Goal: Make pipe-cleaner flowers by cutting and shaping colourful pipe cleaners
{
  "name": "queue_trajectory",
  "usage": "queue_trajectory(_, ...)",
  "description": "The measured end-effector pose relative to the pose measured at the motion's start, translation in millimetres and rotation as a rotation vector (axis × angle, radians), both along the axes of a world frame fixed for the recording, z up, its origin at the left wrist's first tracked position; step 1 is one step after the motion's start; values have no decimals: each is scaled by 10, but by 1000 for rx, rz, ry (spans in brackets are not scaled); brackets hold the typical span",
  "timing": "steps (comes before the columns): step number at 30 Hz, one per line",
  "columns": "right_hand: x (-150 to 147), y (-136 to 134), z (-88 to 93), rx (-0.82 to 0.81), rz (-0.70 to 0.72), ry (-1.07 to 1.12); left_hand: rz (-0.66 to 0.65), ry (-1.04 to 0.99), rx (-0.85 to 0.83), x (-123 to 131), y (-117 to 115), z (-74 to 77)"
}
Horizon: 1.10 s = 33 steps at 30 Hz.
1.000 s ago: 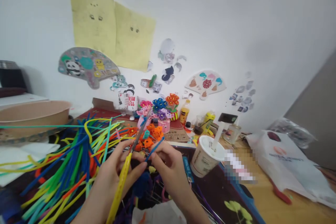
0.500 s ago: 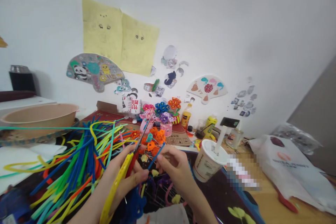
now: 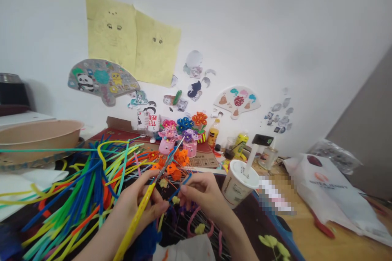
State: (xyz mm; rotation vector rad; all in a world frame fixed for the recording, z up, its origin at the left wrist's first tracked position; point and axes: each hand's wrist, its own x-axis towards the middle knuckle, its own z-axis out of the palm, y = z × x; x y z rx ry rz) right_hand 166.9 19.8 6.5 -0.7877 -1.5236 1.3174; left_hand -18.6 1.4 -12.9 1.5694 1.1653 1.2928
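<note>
My left hand (image 3: 143, 204) is closed around yellow-handled scissors (image 3: 136, 218), whose blades point up and away to the right. Its thumb and fingertips also meet the lower end of a short blue pipe cleaner (image 3: 186, 178). From the other side, my right hand (image 3: 203, 193) pinches that pipe cleaner between thumb and forefinger; its upper tip sticks out above the fingers. Blue fuzzy pieces (image 3: 147, 242) lie below my left hand. Just beyond both hands are orange pipe-cleaner flowers (image 3: 177, 167).
A large heap of coloured pipe cleaners (image 3: 88, 179) spreads at the left, beside a tan basin (image 3: 39, 134). Finished flower pots (image 3: 168, 145) stand at the back. Right of my hands are a paper cup with a straw (image 3: 237, 185) and a white plastic bag (image 3: 337, 195).
The view has turned slightly to the right. The scissors' blades have swung a little rightward. The blue pipe cleaner's upper tip now looks more bent, still between both hands.
</note>
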Motion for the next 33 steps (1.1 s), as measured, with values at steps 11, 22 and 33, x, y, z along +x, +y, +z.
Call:
queue_trajectory(11, 34, 44, 22, 190, -238, 38, 175, 534, 65, -37, -84, 85)
queue_trajectory(22, 56, -3, 104, 284, -271, -21, 35, 535, -9, 79, -128, 114)
queue_trajectory(33, 58, 15, 133, 323, -284, -3, 18, 533, -6, 85, -164, 141)
